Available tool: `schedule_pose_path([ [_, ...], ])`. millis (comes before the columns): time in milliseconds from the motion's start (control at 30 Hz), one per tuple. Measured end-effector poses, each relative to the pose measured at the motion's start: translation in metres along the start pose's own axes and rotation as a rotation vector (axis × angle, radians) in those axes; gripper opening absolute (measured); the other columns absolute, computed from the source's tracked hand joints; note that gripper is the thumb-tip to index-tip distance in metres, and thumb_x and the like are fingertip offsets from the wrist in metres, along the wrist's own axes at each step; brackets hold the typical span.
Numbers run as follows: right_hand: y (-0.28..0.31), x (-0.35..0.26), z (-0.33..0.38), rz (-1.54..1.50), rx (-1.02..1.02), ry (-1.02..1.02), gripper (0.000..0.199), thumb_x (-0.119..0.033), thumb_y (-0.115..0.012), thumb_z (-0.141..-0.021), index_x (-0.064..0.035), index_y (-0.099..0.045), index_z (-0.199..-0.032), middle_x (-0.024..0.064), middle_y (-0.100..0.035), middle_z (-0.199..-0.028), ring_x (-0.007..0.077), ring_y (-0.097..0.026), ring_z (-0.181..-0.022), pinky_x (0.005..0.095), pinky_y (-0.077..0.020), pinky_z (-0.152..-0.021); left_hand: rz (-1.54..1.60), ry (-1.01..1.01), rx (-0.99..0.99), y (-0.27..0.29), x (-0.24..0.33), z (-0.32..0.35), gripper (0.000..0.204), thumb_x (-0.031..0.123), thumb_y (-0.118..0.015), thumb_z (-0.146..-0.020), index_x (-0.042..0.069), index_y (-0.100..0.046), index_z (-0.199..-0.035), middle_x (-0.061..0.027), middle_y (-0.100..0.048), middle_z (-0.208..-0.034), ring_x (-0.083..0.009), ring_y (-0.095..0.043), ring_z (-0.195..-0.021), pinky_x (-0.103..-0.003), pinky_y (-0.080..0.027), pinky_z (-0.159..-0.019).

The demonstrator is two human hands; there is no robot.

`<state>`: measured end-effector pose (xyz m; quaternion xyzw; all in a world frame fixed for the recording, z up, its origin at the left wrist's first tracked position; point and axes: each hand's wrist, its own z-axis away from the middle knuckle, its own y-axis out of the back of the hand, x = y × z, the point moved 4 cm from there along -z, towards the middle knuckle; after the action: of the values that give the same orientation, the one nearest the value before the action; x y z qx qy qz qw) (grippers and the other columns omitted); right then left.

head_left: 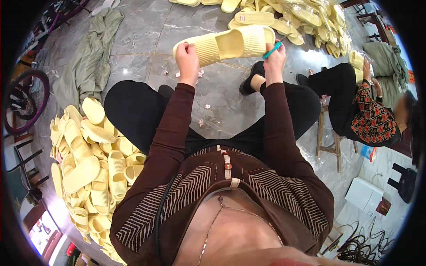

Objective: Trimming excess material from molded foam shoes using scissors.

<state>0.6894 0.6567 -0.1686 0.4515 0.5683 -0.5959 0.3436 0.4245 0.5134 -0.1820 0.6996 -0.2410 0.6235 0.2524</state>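
The person sits with knees apart over a grey marble-patterned tile floor [133, 31] and holds a pale yellow ribbed foam slide sandal [226, 44] out in front, lying crosswise above the floor between the knees. The left hand [187, 53] is clenched around the sandal's left end, fingers wrapped over its edge. The right hand [274, 55] is at the sandal's right end and grasps a small pair of teal-handled scissors [272, 49], whose tip lies against the sandal's edge; whether this hand also grips the sandal itself cannot be told. Both forearms are in dark maroon sleeves.

Small pale scraps [202, 122] lie scattered on the floor below the sandal. At the person's left side, near the floor's left edge, lies a heap of matching pale yellow sandals [91, 168]. A second heap of yellow sandals [288, 17], some in clear bags, spreads along the far edge of the floor, beyond the held one. A crumpled grey-green cloth [91, 53] lies toward the far left corner, with a dark bicycle wheel [24, 99] just beside it.

To the right, another person in a red and black patterned top [372, 119] sits on a wooden stool [330, 142], holding another yellow sandal.
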Motion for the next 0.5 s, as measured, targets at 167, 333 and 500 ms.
schedule_pose_path([
  [167,0.007,-0.004,-0.011,-0.153,0.028,-0.069,0.036,0.009,-0.058,-0.064,-0.0007,-0.047,-0.096,0.0074,-0.055,-0.085,0.0174,-0.056,-0.075,0.0256,-0.0458,-0.066,-0.579,-0.636,0.081,0.014,0.081,-0.002,0.025,0.018,-0.053,-0.083,-0.005,-0.051,-0.092,-0.011,-0.058,-0.087,-0.0212,-0.056,-0.076,-0.035,-0.044,-0.068],
  [333,-0.008,-0.02,-0.004,-0.103,-0.042,0.01,0.038,0.009,-0.058,-0.064,-0.0008,-0.047,-0.099,0.0081,-0.055,-0.087,0.0173,-0.056,-0.078,0.0256,-0.0458,-0.067,0.137,-0.097,0.028,0.039,0.032,-0.031,0.028,0.023,-0.049,-0.087,-0.004,-0.051,-0.095,-0.0097,-0.057,-0.088,-0.0197,-0.056,-0.077,-0.033,-0.044,-0.067],
  [500,-0.005,0.001,0.014,-0.059,-0.047,-0.004,0.039,0.006,-0.061,-0.067,-0.0002,-0.045,-0.102,0.0089,-0.055,-0.09,0.0161,-0.055,-0.08,0.0249,-0.0454,-0.068,0.412,0.475,-0.046,0.028,-0.01,-0.014,0.029,0.026,-0.046,-0.088,0.0,-0.052,-0.098,-0.0075,-0.056,-0.091,-0.0167,-0.055,-0.081,-0.03,-0.045,-0.069],
])
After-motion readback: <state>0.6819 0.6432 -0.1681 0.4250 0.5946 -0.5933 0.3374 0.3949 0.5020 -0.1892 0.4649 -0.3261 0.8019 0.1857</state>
